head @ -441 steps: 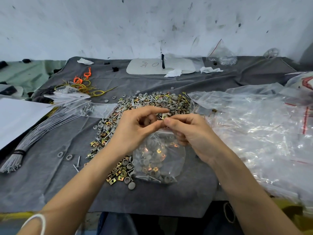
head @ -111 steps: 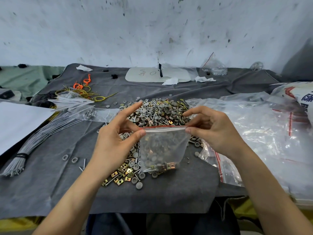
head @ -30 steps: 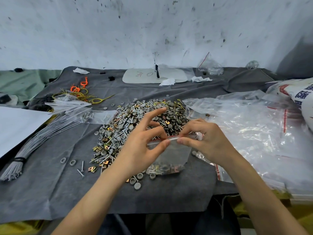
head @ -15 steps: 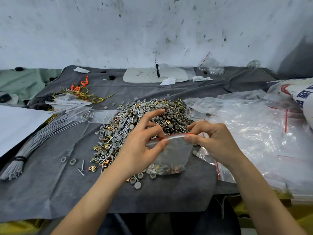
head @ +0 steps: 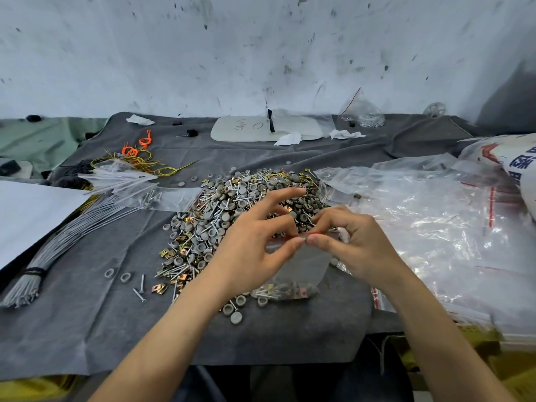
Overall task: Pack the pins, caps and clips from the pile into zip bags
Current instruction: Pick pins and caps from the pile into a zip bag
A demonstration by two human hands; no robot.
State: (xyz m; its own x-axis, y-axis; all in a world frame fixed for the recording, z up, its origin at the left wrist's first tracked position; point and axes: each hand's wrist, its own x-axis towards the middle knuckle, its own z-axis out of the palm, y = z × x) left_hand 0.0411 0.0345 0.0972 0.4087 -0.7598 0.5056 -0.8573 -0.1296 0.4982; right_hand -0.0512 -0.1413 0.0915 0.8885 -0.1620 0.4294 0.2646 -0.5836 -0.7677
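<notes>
A small clear zip bag (head: 301, 268) with a red strip along its mouth hangs between my hands, over the near edge of the pile (head: 220, 216). Pins, grey caps and brass clips lie in the bag's bottom. My left hand (head: 255, 248) pinches the top strip between thumb and fingers, its index finger raised. My right hand (head: 353, 242) pinches the same strip, thumb tip almost touching the left thumb. The pile of silver pins, grey round caps and brass clips spreads across the grey cloth (head: 87, 314) behind and to the left of my hands.
A heap of clear zip bags (head: 435, 227) covers the right side. A bundle of grey rods (head: 66, 236) and flat clear sleeves (head: 121, 178) lie at the left, beside yellow and orange wire loops (head: 136, 158). A white board (head: 261, 129) sits by the wall. Loose caps (head: 235, 311) lie near the front.
My two hands have drawn together along the bag's top strip, so the thumbs now nearly meet at its middle. The bag hangs in about the same place.
</notes>
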